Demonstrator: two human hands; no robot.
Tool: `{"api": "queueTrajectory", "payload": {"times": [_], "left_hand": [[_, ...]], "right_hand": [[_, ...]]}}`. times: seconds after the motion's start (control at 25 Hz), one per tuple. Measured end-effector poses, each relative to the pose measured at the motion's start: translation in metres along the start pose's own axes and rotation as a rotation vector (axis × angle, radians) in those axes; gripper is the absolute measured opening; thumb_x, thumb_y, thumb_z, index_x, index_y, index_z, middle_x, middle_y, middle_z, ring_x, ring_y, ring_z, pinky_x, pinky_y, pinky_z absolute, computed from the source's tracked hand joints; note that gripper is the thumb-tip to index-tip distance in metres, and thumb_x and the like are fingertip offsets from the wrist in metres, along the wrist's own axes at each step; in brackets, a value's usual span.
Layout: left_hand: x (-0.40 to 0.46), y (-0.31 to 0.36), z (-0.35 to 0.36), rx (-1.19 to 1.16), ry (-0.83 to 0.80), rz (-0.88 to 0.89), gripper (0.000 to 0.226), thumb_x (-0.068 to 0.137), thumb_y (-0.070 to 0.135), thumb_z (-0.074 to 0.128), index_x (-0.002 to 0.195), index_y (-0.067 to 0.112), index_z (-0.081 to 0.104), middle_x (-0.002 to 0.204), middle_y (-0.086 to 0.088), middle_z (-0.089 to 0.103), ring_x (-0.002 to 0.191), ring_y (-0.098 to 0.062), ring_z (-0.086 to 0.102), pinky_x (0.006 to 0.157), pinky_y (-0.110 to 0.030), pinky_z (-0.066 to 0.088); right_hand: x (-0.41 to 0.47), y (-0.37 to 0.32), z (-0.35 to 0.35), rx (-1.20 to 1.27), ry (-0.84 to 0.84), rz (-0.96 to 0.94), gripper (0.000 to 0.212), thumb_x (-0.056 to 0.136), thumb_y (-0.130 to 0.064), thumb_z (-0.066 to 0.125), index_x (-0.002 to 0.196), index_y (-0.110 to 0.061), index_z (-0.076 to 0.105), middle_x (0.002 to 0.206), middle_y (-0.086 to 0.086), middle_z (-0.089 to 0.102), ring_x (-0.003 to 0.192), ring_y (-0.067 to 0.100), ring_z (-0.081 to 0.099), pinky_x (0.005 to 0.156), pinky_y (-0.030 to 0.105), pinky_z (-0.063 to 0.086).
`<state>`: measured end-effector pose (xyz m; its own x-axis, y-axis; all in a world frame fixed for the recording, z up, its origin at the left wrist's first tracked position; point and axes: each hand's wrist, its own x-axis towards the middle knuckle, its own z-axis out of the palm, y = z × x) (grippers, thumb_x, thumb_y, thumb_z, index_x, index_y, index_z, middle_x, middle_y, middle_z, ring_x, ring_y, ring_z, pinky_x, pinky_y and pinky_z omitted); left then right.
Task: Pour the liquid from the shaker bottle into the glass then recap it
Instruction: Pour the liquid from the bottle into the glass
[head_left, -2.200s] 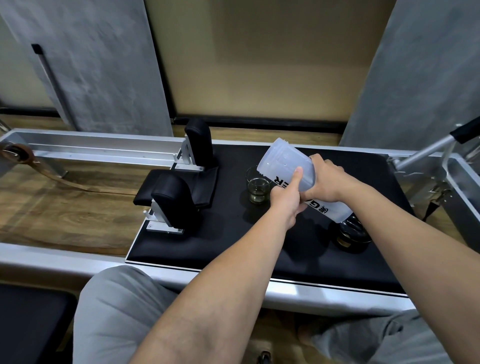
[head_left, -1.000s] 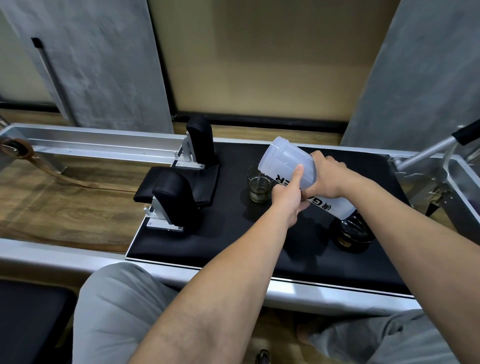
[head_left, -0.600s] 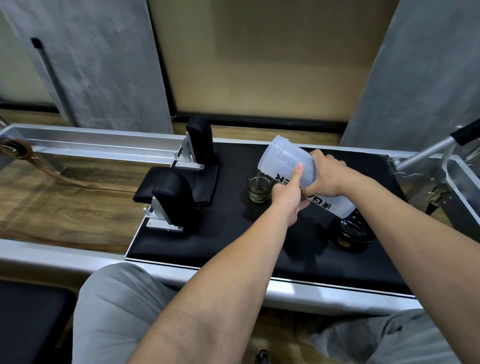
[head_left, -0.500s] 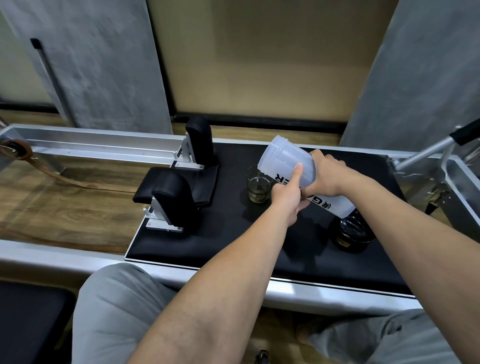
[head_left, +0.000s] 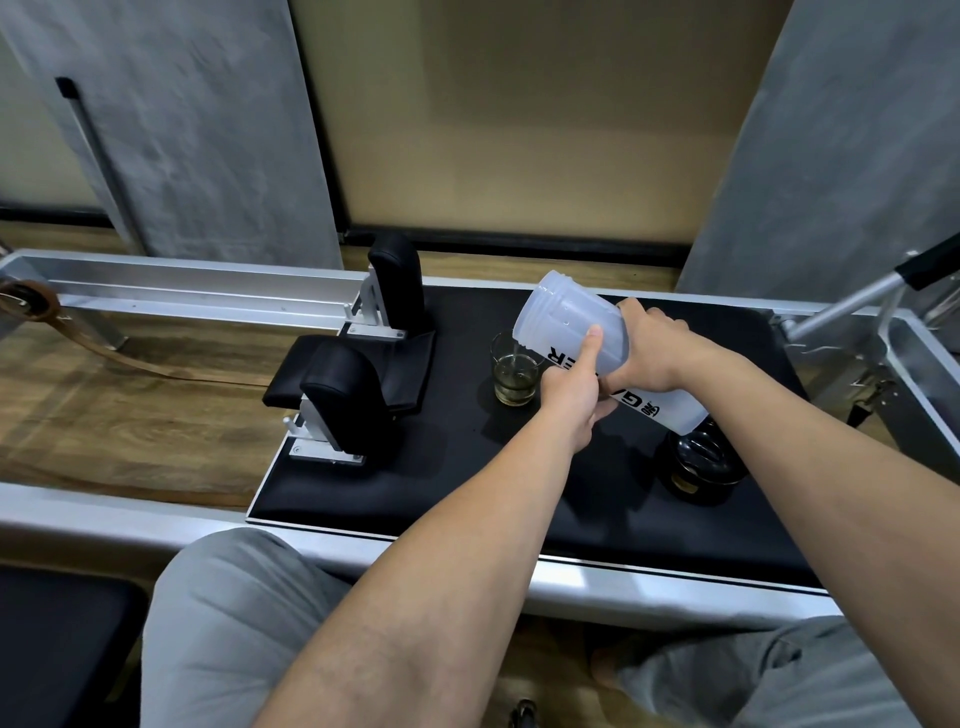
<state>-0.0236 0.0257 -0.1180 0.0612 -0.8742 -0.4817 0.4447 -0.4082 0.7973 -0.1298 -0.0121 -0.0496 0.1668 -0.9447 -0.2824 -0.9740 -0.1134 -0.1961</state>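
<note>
Shaker bottle (head_left: 569, 325): frosted translucent white, black block lettering. Glass (head_left: 514, 375): clear, pale yellow-green liquid. Cap (head_left: 701, 465): black, small gold mark. Worktop (head_left: 431, 478): matte black pad, silver metal edging. Shoulder rests (head_left: 345, 397): black padding, silver brackets. Floor (head_left: 104, 405): brown woodgrain. Trousers (head_left: 223, 623): grey.

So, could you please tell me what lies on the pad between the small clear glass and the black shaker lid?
In the head view, bare black pad separates glass from lid; the tilted bottle and both hands hang above it.
</note>
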Motion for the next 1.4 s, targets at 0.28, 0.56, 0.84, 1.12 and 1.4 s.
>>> {"api": "queueTrajectory", "payload": {"times": [0.28,0.56,0.84,1.12,1.4], "left_hand": [[0.0006,0.0004,-0.0004,0.009,0.004,0.002,0.06,0.095,0.054,0.068,0.132,0.008,0.062,0.127,-0.013,0.073,0.109,-0.027,0.074,0.099,-0.046,0.06],[0.0021,-0.0006,-0.0004,0.012,-0.002,0.003,0.059,0.094,0.055,0.068,0.131,0.009,0.062,0.125,-0.012,0.074,0.101,-0.025,0.074,0.099,-0.046,0.06],[0.0015,0.0008,-0.0004,0.023,0.001,0.0,0.059,0.094,0.056,0.068,0.13,0.009,0.063,0.123,-0.012,0.075,0.108,-0.026,0.075,0.099,-0.045,0.06],[-0.0003,0.0027,0.0005,0.01,-0.003,-0.004,0.058,0.095,0.055,0.068,0.13,0.009,0.062,0.124,-0.011,0.074,0.109,-0.026,0.074,0.099,-0.045,0.06],[-0.0016,0.0035,0.0021,0.002,-0.004,-0.007,0.058,0.095,0.054,0.068,0.13,0.008,0.062,0.124,-0.013,0.074,0.109,-0.027,0.074,0.098,-0.044,0.06]], "right_hand": [[0.0005,-0.0008,-0.0007,-0.007,0.006,-0.001,0.088,0.06,-0.054,0.087,0.124,-0.022,0.035,0.11,0.006,0.045,0.106,0.034,0.044,0.094,0.06,0.047],[-0.0003,-0.0016,-0.001,-0.008,0.003,0.003,0.089,0.062,-0.052,0.087,0.127,-0.021,0.035,0.112,0.006,0.045,0.107,0.034,0.042,0.095,0.06,0.046],[-0.0015,-0.0028,-0.0019,-0.001,0.005,0.004,0.088,0.063,-0.052,0.086,0.128,-0.021,0.035,0.114,0.007,0.045,0.109,0.034,0.043,0.096,0.061,0.046],[-0.0018,-0.0038,-0.0043,-0.003,0.004,0.004,0.084,0.064,-0.05,0.087,0.123,-0.022,0.034,0.116,0.008,0.045,0.108,0.034,0.042,0.097,0.061,0.045],[-0.0035,-0.0051,-0.0062,-0.015,-0.006,0.008,0.08,0.064,-0.05,0.087,0.113,-0.025,0.029,0.114,0.007,0.044,0.109,0.035,0.042,0.097,0.061,0.045]]}}
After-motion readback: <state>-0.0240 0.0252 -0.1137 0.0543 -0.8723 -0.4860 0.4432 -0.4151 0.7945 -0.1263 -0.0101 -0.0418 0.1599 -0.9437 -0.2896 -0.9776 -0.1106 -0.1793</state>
